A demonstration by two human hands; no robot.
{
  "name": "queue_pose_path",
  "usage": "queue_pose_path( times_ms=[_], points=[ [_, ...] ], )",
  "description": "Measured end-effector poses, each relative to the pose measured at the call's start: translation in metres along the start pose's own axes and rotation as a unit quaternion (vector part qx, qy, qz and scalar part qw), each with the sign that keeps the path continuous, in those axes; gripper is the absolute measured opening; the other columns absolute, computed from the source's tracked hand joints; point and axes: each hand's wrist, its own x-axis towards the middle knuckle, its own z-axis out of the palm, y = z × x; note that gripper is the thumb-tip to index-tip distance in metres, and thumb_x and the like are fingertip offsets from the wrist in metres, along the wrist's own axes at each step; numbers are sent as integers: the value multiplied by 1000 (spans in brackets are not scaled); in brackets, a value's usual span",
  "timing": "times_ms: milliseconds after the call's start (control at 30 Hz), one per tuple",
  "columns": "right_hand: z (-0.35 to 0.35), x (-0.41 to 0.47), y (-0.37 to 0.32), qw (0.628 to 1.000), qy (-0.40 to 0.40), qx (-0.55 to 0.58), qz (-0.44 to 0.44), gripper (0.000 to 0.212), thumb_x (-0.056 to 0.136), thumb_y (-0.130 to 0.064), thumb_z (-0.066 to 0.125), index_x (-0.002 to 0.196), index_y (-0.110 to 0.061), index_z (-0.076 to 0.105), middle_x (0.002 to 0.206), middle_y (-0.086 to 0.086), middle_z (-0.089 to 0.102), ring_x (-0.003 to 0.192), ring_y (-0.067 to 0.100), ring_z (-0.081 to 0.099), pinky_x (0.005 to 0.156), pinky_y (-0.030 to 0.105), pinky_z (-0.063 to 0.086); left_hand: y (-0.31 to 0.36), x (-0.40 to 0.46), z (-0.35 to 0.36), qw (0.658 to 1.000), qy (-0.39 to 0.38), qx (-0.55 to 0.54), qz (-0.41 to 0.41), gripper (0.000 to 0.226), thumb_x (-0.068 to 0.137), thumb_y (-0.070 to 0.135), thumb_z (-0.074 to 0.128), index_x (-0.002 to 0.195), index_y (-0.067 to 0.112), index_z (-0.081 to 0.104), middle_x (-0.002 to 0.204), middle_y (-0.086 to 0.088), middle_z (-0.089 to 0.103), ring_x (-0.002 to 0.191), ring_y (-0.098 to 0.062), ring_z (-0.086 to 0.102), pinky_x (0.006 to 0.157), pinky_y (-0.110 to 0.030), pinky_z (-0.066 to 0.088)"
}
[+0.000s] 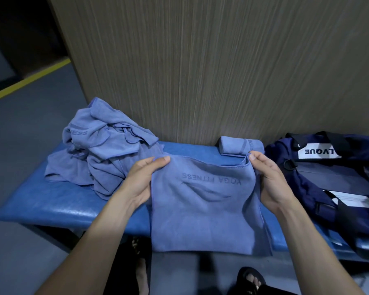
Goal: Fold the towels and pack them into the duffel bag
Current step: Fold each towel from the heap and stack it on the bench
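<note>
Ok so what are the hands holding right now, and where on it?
Both hold one blue towel by its top corners: left hand pinches the left corner, right hand the right; it hangs over the bench.

Both forearms reach forward, left hand (pixel 144 179) and right hand (pixel 268 179) each pinching with fingers curled.

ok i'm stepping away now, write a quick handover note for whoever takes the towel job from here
Left hand and right hand each pinch a top corner of the held towel, which hangs half folded over the bench front.
Done: one folded towel lies at the back of the bench.
Left: finish this fold, fold the pile on the left, pack everything into the bag on the right. Nothing visibly packed yet.
</note>
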Motion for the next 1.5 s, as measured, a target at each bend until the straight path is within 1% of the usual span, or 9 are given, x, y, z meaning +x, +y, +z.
queue_pose_path(
  times_ms=[200,367,567,733,867,967,1300,1367,1500],
  points=[
    [-5,2,0,1000,24,-6,-13,12,93,-21,62,83,-17,58,75,1,56,69,12,52,68,22,48,8,-6,3,997,-73,25,12,14,83,11,65,92,0,67,84,-9,70,77,-17,67,72,-24,58],
    [-9,2,0,1000,14,8,-25,10,91,-23,63,87,-15,58,86,5,58,79,16,56,74,24,50,15,0,-10,981,-34,139,129,3,80,12,78,79,13,75,78,-2,68,75,-13,62,75,-24,50],
    [-13,1,-2,998,26,28,-50,4,91,-20,62,89,-17,61,93,5,59,85,16,57,81,26,50,18,3,-24,816,41,473,329,18,81,16,84,82,33,76,80,-2,68,77,-12,64,71,-23,48],
    [-17,1,-2,996,62,25,-66,16,89,-24,65,101,-13,61,100,8,61,88,18,60,83,28,51,22,5,-25,871,46,382,305,7,83,16,80,82,21,76,80,6,67,75,-5,62,72,-17,46],
    [-20,-1,-6,993,84,4,-87,6,93,-21,64,89,-20,60,85,-1,62,72,9,58,65,20,50,25,3,-25,903,58,312,290,8,83,28,74,86,21,77,88,5,71,80,-4,63,76,-17,47],
    [-19,-4,-10,991,86,14,-106,12,95,-16,61,85,-21,60,74,-6,62,61,4,55,55,16,46,32,-2,-17,910,71,276,302,2,86,15,75,85,14,76,89,2,73,79,-2,65,76,-15,50],
    [-26,-9,-22,992,59,9,-109,36,80,-28,77,116,-26,75,80,1,45,58,5,33,61,16,31,51,-16,-11,883,72,274,374,4,81,16,77,82,20,76,79,11,74,72,-2,64,71,-15,50],
    [-29,-11,-24,991,57,4,-119,48,71,-36,87,116,-24,75,86,4,47,67,10,35,69,24,32,56,-20,-12,854,64,321,405,5,81,20,78,84,22,76,79,8,72,71,-4,63,71,-16,49],
    [-29,-11,-31,989,62,-10,-135,17,81,-19,69,90,-26,82,61,-10,58,49,-1,41,59,10,37,62,-24,-14,772,92,427,462,15,84,19,79,90,31,72,86,6,69,78,-11,63,77,-24,50]
  ],
)
